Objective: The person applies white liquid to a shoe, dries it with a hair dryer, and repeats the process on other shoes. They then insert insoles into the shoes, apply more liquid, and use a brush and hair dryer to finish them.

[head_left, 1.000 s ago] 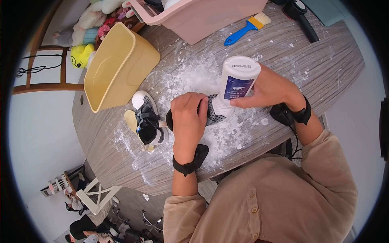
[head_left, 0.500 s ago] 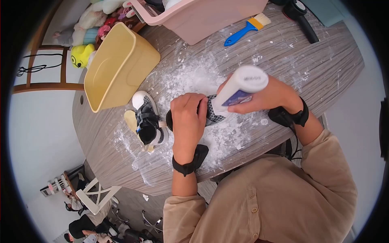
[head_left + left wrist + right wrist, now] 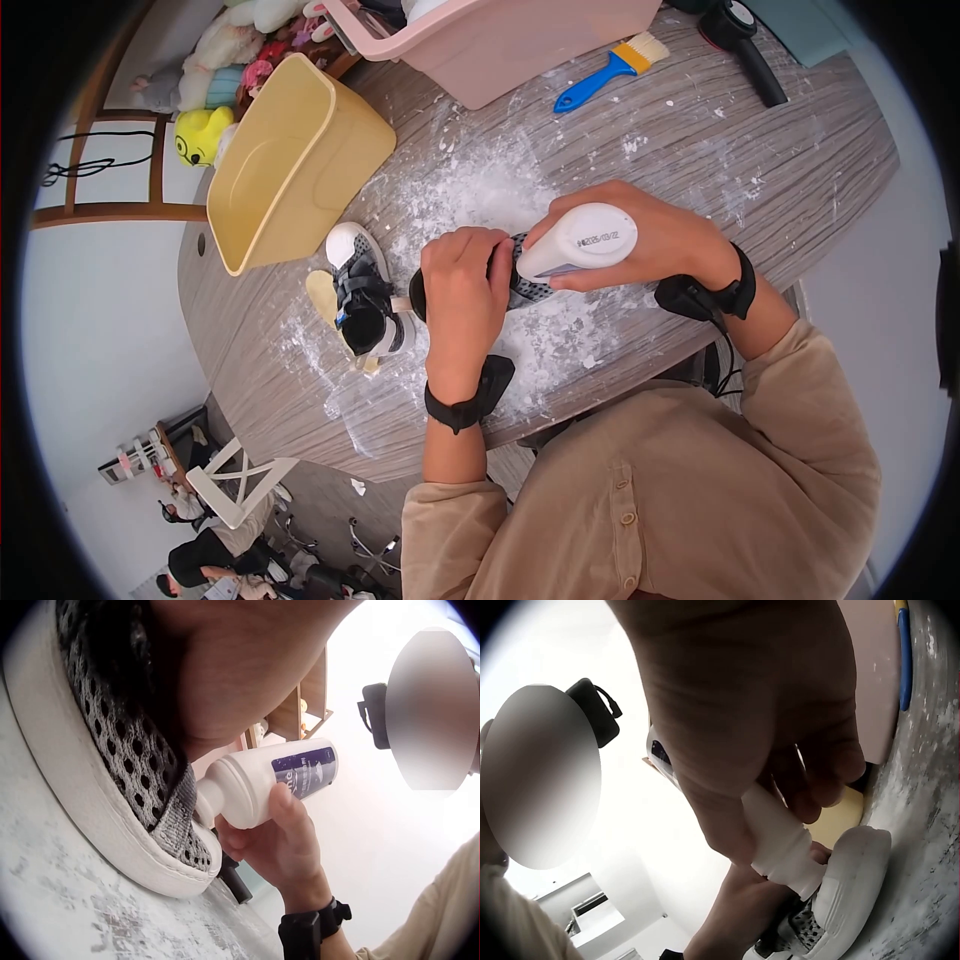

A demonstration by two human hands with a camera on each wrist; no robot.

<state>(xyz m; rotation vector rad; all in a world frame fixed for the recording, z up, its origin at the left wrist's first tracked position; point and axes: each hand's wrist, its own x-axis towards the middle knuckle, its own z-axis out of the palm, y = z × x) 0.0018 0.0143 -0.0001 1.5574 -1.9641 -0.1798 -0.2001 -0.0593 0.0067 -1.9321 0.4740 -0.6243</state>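
My left hand point(image 3: 465, 275) grips a grey mesh sneaker point(image 3: 135, 765) near its opening, covering much of it in the head view. In my right hand point(image 3: 655, 235) is a white squeeze bottle point(image 3: 590, 242) with a purple label, held base up. Its nozzle point(image 3: 804, 877) meets the top of the sneaker's toe, where the white sole point(image 3: 855, 885) wraps round. The other sneaker point(image 3: 362, 285), dark with straps and a white toe, stands left of my left hand.
White residue point(image 3: 490, 190) is spread over the wooden table point(image 3: 820, 170). A yellow bin point(image 3: 330, 150), a pink tub point(image 3: 530, 50), a blue-handled brush point(image 3: 605, 78) and a black tool point(image 3: 750, 55) sit along the far side. A pale yellow piece point(image 3: 321, 295) lies beside the dark sneaker.
My right hand has tipped the bottle, bringing its base nearer to me and hiding most of the label in the head view. My left hand and the sneaker stay in place.
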